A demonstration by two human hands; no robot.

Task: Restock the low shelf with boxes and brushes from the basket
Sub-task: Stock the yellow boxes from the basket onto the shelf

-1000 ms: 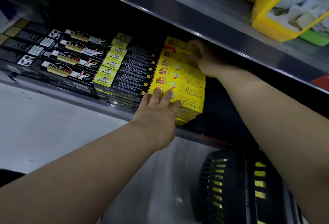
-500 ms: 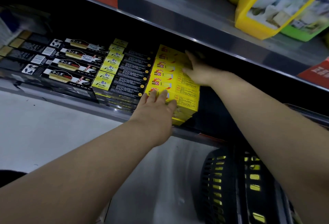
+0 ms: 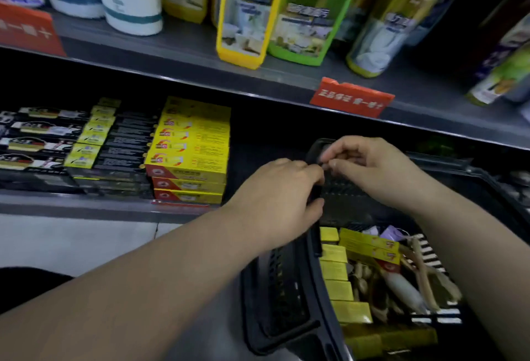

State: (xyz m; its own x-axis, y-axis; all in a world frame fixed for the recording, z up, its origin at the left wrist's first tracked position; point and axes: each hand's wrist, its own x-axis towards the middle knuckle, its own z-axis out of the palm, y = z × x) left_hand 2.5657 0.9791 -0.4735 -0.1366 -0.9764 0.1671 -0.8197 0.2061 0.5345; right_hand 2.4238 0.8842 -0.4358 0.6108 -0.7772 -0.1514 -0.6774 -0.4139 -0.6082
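Left hand (image 3: 282,200), right hand (image 3: 375,168) together, gripping rim of black slotted plastic basket (image 3: 281,289), yellow cardboard boxes (image 3: 335,271) at their 6 o'clock.

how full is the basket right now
Partly full: a row of yellow boxes and some brushes lie inside the basket, its far wall bare above them.

Lighting: dim, bluish, falling from above; goods on the upper shelf (image 3: 186,50) are brightest.
Shadow: low shelf (image 3: 86,205) recess is deep black, black boxes (image 3: 123,142) barely legible.
Floor (image 3: 71,243): pale, even.
Blur: motion smear throughout, labels unreadable, basket (image 3: 275,289) contents soft.
Distortion: wide-angle bowing at the edges.
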